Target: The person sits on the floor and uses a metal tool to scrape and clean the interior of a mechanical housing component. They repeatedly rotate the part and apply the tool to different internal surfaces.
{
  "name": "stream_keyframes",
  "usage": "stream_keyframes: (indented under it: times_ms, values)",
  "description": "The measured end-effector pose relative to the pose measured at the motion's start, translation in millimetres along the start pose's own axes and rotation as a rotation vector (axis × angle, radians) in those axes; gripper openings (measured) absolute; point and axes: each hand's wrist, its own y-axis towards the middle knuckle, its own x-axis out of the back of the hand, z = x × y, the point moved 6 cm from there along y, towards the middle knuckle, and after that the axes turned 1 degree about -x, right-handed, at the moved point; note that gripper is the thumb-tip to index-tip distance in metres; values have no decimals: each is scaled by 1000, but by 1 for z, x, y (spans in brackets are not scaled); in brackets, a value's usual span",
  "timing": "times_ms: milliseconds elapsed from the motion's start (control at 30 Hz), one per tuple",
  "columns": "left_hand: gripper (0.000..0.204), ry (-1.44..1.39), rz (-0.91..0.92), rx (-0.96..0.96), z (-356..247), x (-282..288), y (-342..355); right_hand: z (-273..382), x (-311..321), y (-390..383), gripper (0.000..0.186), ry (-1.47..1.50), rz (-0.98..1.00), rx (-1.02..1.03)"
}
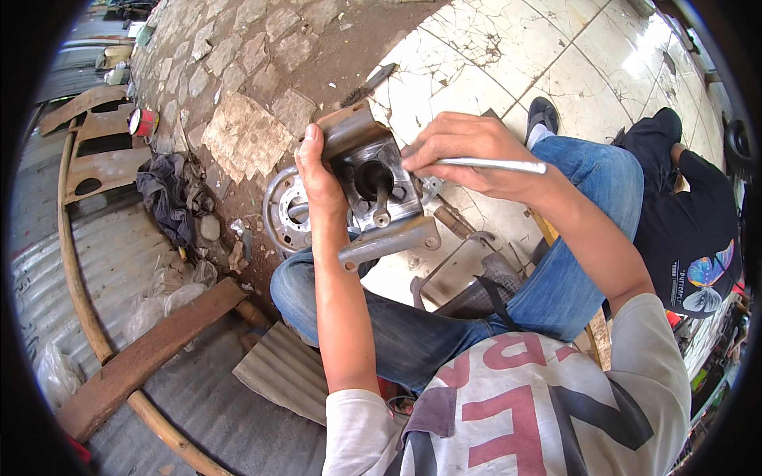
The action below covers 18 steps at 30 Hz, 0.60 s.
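Observation:
My left hand [321, 170] is wrapped round the left side of a grey metal bracket [390, 240], its thumb up along the edge. The bracket has bent flanges at top and bottom and a round dark hole in its middle plate, with a short shaft [382, 210] sticking out. My right hand [476, 151] grips a slim silver metal rod [508, 165], a tool whose working end is hidden by the fingers. Its fingertips are at the bracket's right edge. Behind and below the bracket, a round metal disc with holes [278, 208] lies on the ground.
Another person in dark clothes [683, 214] crouches close on the right. A brush [369, 83] lies on the tiles ahead. Left are a dark cloth heap [171, 194], a red can [143, 122], a wooden plank [151, 357] and corrugated sheets [286, 369]. A flat brown cardboard piece [248, 136] lies ahead.

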Motion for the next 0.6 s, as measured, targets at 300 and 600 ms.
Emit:
stream_keyframes:
  times_ms: [300, 600]
  values:
    - [56, -2, -72, 14, 0, -1, 0, -5, 3, -4, 16, -47, -52, -12]
    - [48, 4, -42, 15, 3, 5, 1, -9, 1, -5, 22, 36, 75, -143]
